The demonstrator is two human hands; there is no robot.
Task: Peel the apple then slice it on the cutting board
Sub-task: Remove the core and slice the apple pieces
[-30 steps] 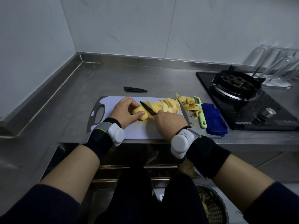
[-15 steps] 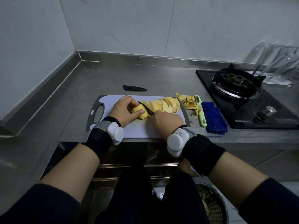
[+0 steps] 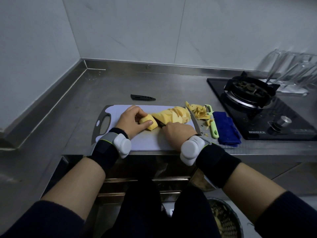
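Peeler [image 3: 212, 122] right of cutting board [image 3: 147, 141]

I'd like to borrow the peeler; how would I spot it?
Start at the gas stove on the right. Left of it lies a blue cloth; the peeler lies along its left edge, beside the apple peels. It alone is light green.

Your left hand [image 3: 132, 121] holds the apple piece [image 3: 148, 124] on the cutting board [image 3: 151, 141]; your right hand [image 3: 178, 132] grips the knife [image 3: 160, 124], slices [image 3: 176, 115] piled just beyond.
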